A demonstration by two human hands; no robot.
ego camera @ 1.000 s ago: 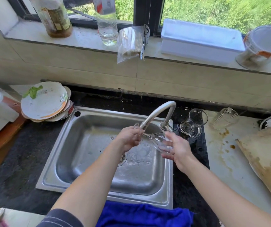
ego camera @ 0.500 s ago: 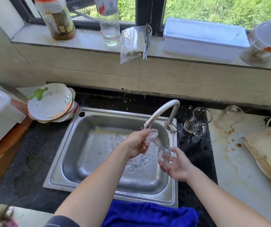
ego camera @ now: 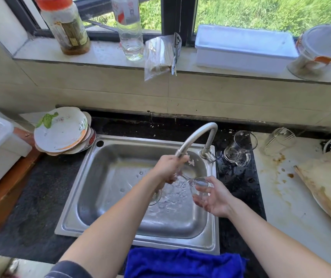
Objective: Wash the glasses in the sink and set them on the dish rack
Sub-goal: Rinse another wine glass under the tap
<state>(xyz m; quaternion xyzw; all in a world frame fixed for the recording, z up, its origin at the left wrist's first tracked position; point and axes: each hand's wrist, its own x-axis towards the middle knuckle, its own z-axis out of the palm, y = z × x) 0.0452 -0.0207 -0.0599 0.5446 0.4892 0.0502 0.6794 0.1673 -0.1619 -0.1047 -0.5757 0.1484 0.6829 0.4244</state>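
Both hands have shifted under the spout: the right hand (ego camera: 212,195) has dropped from beside the faucet's (ego camera: 196,135) base toward the basin, and the left hand (ego camera: 167,169) has come up to the spout's tip. Between them the glass (ego camera: 199,184) lies tilted in the running water, over the right half of the sink (ego camera: 84,187). The right fingers are spread and loosely curled round its base. The left fingers curl at its mouth, but spray hides whether they pinch the rim or rub inside.

Rinsing looks underway, not finished. A mug (ego camera: 238,147) and a tumbler (ego camera: 278,140) wait on the counter past the right rim.

The tight spots are the spout just above the left hand and the sink's right wall near the glass. Plates (ego camera: 62,131) overhang the back left corner, and a blue cloth (ego camera: 180,261) drapes the front edge. No rack is plainly in view.
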